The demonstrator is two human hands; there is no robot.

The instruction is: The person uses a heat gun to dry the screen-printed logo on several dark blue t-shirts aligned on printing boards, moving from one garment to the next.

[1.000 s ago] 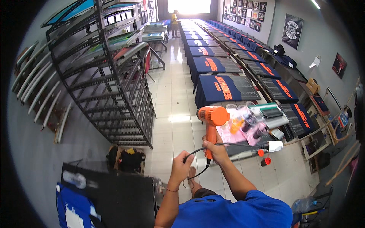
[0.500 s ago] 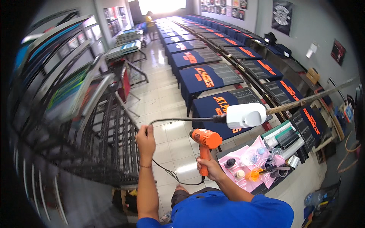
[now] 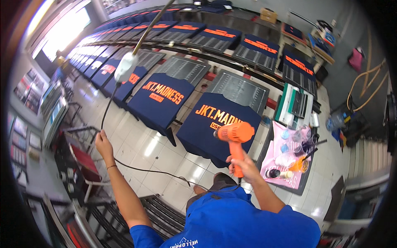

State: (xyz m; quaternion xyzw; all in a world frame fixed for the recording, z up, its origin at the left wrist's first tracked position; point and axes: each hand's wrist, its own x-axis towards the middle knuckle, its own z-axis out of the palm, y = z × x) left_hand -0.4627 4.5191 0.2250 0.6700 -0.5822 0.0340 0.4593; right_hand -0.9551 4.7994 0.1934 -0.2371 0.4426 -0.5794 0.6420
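Note:
My right hand (image 3: 244, 166) is wrapped round the handle of an orange heat gun (image 3: 236, 133), its nozzle pointing left above the nearest shirt. My left hand (image 3: 104, 146) is closed on a black power cord (image 3: 108, 109), arm stretched out to the left. From there the cord rises to a white power socket (image 3: 126, 68) on a thin pole (image 3: 151, 27); another stretch runs low across to my body. Under the gun, a navy shirt (image 3: 192, 134) with orange lettering lies over a grey board (image 3: 240, 93). A similar navy shirt (image 3: 159, 93) is on the board beside it.
Right of me, a small table holds a pink cloth (image 3: 271, 159) with cups and bottles, and squeegees (image 3: 304, 103) behind. Rows of shirt boards extend to the far left. A black metal rack (image 3: 157, 215) stands low at left; a red-seated chair (image 3: 84, 165) is beyond it.
My view has turned right, so the shirts and socket appear farther left. The heat gun now overlaps the nearest shirt. Both hands keep their holds on the cord and the gun.

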